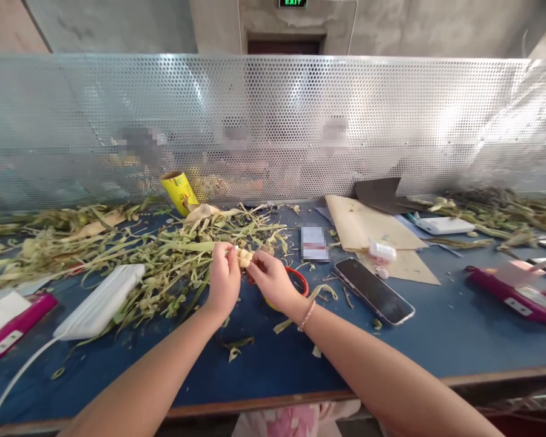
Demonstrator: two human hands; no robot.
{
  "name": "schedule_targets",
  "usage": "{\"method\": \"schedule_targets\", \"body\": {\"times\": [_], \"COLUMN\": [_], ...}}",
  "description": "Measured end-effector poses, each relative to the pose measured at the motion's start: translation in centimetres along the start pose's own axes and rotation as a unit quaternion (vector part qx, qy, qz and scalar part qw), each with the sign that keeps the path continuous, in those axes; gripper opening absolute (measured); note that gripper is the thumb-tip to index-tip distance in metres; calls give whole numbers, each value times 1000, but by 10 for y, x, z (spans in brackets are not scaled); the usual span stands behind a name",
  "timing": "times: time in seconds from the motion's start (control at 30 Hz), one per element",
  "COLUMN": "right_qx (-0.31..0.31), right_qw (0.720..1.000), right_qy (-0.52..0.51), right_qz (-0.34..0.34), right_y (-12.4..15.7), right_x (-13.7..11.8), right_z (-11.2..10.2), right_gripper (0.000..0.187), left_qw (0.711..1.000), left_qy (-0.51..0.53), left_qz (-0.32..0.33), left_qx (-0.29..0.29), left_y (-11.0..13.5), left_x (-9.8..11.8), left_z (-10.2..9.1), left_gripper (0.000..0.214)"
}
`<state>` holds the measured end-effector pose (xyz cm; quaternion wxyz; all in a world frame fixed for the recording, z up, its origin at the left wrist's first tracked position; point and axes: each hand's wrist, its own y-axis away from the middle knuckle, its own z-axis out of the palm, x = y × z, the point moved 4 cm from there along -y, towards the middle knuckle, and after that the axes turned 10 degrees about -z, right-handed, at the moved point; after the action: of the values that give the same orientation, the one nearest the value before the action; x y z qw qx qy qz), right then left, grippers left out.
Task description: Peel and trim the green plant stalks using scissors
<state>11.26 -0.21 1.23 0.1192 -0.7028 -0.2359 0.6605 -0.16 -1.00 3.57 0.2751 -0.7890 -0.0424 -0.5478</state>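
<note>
Over the blue table [273,364], my left hand [224,280] and my right hand [270,279] meet with fingers pinched on a small pale yellowish plant piece [244,257]. It is held between both hands, just in front of a pile of green stalks and husks [164,255]. A red ring-shaped object [299,278] lies under my right wrist, partly hidden. My right wrist wears a thin bracelet [306,315].
A black phone [374,290] lies right of my hands, beside brown paper sheets [368,227]. A white power bank [101,301] with cable lies left. Pink devices [512,292] sit at the right and far left. A yellow tube [178,191] leans against the perforated metal screen [273,121].
</note>
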Motion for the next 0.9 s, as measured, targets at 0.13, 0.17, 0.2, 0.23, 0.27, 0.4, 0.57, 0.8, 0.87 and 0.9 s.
{"method": "schedule_targets", "body": {"times": [0.13,0.17,0.2,0.23,0.27,0.4,0.57,0.8,0.87,0.9], "right_qx": [-39,-43,-46,-49,-51,-54,-58,-102,-113,-117], "right_qw": [999,999,999,999,999,998,997,983,978,975], "right_qy": [18,16,13,9,2,-31,-57,-150,-173,-188], "right_qz": [-3,0,2,3,3,13,11,-4,-7,-5], "right_y": [0,0,-1,-2,-2,-2,-1,-2,-3,-3], "right_x": [-2,-2,-2,-2,-2,0,3,7,8,8], "right_z": [1,1,1,1,2,3,1,-2,-2,-3], "right_gripper": [27,28,28,28,28,26,27,30,30,30], "left_qw": [999,999,998,998,997,994,983,950,949,952], "left_qy": [-23,-24,-22,-18,-13,16,105,238,239,230], "left_qz": [-26,-36,-47,-58,-69,-106,-139,-178,-179,-177], "left_qx": [-21,-26,-29,-32,-33,-37,-54,-94,-97,-98], "left_y": [-3,-4,-5,-6,-7,-9,-10,-7,-6,-6], "left_x": [-7,-9,-11,-13,-15,-21,-30,-30,-28,-28], "left_z": [1,1,2,2,2,5,9,17,18,17], "left_gripper": [5,6,7,9,10,14,20,27,26,25]}}
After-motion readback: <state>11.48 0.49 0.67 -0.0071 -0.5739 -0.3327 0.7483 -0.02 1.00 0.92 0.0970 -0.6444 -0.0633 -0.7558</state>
